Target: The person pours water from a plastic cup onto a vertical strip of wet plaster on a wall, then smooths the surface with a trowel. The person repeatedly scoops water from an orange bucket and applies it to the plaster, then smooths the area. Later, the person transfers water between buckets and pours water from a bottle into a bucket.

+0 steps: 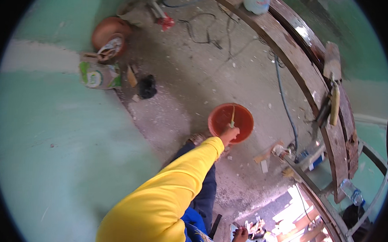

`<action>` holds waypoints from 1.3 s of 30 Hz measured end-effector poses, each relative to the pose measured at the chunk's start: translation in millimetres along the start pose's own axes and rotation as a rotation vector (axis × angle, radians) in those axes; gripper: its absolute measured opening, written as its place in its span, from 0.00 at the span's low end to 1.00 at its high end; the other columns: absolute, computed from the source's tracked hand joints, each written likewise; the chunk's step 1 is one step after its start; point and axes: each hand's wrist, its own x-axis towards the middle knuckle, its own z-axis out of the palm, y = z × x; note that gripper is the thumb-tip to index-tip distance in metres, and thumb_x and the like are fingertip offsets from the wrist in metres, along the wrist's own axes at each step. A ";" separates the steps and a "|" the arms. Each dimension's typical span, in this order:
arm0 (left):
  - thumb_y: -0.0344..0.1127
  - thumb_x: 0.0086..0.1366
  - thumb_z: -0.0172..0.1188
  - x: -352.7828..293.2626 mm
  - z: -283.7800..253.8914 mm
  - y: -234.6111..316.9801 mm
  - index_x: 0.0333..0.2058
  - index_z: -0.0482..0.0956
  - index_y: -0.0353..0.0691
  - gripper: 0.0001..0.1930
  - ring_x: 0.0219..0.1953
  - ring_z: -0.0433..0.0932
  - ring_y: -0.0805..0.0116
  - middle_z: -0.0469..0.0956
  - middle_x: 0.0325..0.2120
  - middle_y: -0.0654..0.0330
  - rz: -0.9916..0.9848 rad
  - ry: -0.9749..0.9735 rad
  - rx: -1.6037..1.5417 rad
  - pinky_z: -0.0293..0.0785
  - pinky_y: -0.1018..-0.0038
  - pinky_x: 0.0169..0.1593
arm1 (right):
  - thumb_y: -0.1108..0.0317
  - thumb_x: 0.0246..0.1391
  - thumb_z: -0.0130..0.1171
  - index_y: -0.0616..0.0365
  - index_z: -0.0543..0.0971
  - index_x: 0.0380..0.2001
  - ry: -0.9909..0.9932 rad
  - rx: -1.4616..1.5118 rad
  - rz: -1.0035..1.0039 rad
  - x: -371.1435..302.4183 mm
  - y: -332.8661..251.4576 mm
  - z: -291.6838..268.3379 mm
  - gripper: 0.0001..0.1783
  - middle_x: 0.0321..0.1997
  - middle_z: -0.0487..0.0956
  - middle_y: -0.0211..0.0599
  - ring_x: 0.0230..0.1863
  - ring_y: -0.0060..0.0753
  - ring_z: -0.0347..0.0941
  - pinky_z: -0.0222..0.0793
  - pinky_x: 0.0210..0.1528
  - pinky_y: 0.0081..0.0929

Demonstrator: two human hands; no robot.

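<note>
My left hand [229, 135], at the end of a yellow sleeve, reaches to the near rim of an orange-red bowl [249, 120] on the floor. Its fingers are closed round a thin tool with a yellowish shaft [233, 113] and a pale green part by the fingers. The tool reaches into the bowl; its exact kind is unclear. My right hand [240, 240] hangs low beside my body near the lower edge. Its fingers are curled together, and whatever they may hold is too small to make out.
A curved wooden plank [288, 43] on metal legs arcs along the right, bearing a trowel [334, 84] and a plastic bottle [256, 2]. A hose [284, 94] and cables lie on the floor. Left stand clay-coloured pots [107, 30], a sack [96, 75] and a black bag [147, 87].
</note>
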 end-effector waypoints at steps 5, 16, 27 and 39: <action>0.33 0.57 0.59 31.8 10.0 -13.0 0.45 0.70 0.35 0.17 0.32 0.75 0.67 0.74 0.34 0.57 -0.015 -0.024 -0.013 0.76 0.69 0.35 | 0.63 0.65 0.59 0.63 0.79 0.45 0.001 0.003 0.074 -22.6 -1.1 7.8 0.14 0.27 0.80 0.35 0.25 0.25 0.76 0.70 0.29 0.23; 0.42 0.62 0.59 -43.9 -85.9 12.7 0.54 0.75 0.36 0.24 0.62 0.72 0.38 0.77 0.54 0.39 0.213 0.161 0.967 0.62 0.43 0.66 | 0.67 0.63 0.59 0.65 0.79 0.43 -0.031 0.092 0.002 -23.1 9.3 23.6 0.12 0.26 0.80 0.38 0.24 0.30 0.78 0.74 0.26 0.25; 0.62 0.61 0.57 -200.8 -290.4 -63.2 0.59 0.76 0.34 0.39 0.61 0.74 0.43 0.76 0.58 0.40 0.137 -0.509 1.527 0.68 0.55 0.66 | 0.67 0.65 0.58 0.63 0.77 0.43 -0.087 0.214 -0.093 -8.8 -44.0 43.8 0.10 0.26 0.79 0.38 0.22 0.29 0.78 0.70 0.21 0.25; 0.55 0.67 0.59 -264.8 -366.2 13.4 0.55 0.82 0.37 0.28 0.56 0.79 0.62 0.83 0.52 0.53 -0.013 -0.647 1.095 0.70 0.64 0.63 | 0.65 0.58 0.62 0.66 0.83 0.32 -0.066 0.318 -0.038 -39.0 -45.9 114.1 0.12 0.22 0.82 0.41 0.21 0.32 0.77 0.72 0.22 0.31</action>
